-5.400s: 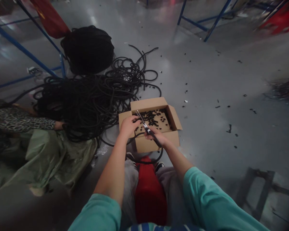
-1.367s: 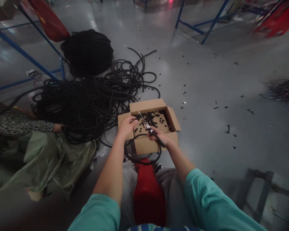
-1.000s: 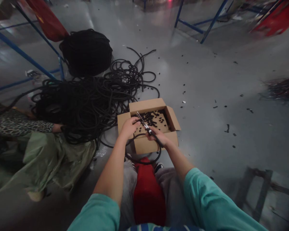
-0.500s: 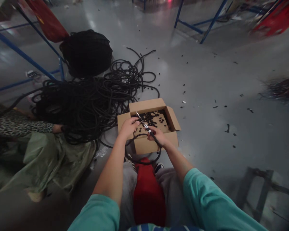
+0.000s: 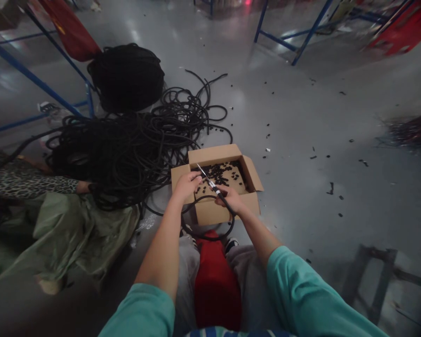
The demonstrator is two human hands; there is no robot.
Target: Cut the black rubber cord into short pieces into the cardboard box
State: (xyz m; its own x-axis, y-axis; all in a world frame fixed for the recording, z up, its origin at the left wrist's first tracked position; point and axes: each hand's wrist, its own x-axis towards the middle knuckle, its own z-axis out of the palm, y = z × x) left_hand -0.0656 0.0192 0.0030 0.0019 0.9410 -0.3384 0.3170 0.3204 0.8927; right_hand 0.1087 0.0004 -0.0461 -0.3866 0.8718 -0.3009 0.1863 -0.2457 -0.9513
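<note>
My right hand [image 5: 231, 198] grips a pair of scissors [image 5: 206, 176], its slim silver blades pointing up and left over the open cardboard box [image 5: 214, 213]. A black cord [image 5: 210, 238] runs beside the scissors at this hand and loops down in front of the box. My left hand [image 5: 188, 184] is over the box's left side, thumb and fingers pinched together close to the blades. What lies between those fingertips is too small to make out. Many short black cut pieces [image 5: 220, 172] lie scattered inside the box.
Left of the box spreads a tangled heap of black cord [image 5: 126, 150], with a large black coil [image 5: 128, 77] behind it. Another person's patterned sleeve [image 5: 35, 180] reaches to the heap. Small black scraps [image 5: 331, 188] dot the grey floor. A blue metal frame [image 5: 280, 41] stands farther back.
Almost nothing differs. Both hands, the scissors and the cord loop keep nearly the same places, with only a slight shift of the blades.
</note>
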